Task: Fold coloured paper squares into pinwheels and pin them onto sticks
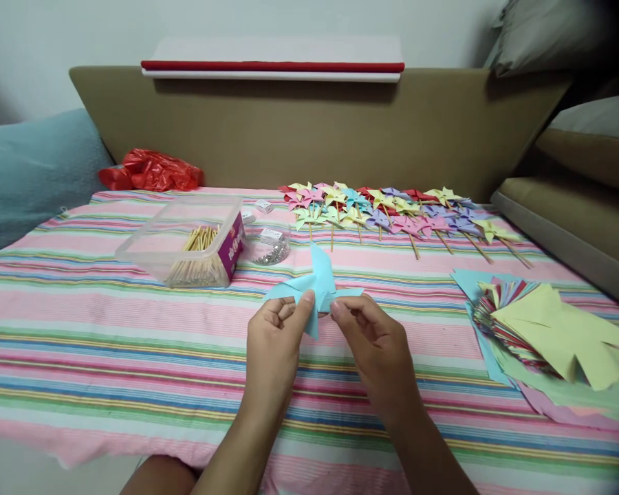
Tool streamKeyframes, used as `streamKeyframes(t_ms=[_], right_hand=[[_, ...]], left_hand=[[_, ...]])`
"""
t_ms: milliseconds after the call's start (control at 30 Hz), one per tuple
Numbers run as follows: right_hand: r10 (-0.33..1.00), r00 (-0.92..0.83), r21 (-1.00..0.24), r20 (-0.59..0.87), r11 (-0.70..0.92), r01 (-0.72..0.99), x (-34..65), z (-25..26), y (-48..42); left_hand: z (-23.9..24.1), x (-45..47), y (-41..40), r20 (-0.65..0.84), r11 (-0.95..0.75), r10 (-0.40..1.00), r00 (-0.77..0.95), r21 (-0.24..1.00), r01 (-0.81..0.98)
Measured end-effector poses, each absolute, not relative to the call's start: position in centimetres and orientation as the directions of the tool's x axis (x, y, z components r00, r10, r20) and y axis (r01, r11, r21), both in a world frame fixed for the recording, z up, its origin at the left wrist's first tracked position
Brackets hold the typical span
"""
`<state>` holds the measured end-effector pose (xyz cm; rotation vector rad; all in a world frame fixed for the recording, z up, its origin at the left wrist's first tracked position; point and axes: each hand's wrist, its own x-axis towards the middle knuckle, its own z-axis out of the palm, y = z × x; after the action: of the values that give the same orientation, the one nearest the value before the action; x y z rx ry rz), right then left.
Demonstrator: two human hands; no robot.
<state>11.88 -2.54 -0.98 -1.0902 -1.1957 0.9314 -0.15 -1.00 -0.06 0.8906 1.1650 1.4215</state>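
A light blue paper pinwheel [320,275] is held up in front of me, its blades folded in towards the middle and no stick visible on it. My left hand [281,323] grips it from the left, thumb pressed near the centre. On the other side, my right hand [374,333] pinches the lower right blade between thumb and fingers. Beyond my hands stands a clear plastic box [149,251] holding many thin wooden sticks [201,254]. Beside it is a small round clear tub [273,251] with tiny metallic pieces and a little white box in it.
Several finished paper pinwheels [407,213] on sticks lie at the back right. Cut coloured paper sheets [551,330] are stacked at the right. A red plastic bag [155,170] sits at the back left. The striped cloth [108,357] covers the surface; cushions [588,151] border the right.
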Motion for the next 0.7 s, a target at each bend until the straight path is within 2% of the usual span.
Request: streamKeyframes(t_ms=[333, 700], right_hand=[[0.95, 0.282, -0.983, 0.137, 0.166, -0.082, 11.6, -1.0, -2.23], [0.933, 0.334, -0.984, 0.134, 0.166, -0.067, 11.29, -1.09, -2.3]], left_hand=[[-0.08, 0.29, -1.53, -0.046, 0.023, 0.993, -0.111, 0.98, -0.199], [0.05, 0.41, -1.45, -0.04, 0.018, 0.994, -0.103, 0.978, -0.208]])
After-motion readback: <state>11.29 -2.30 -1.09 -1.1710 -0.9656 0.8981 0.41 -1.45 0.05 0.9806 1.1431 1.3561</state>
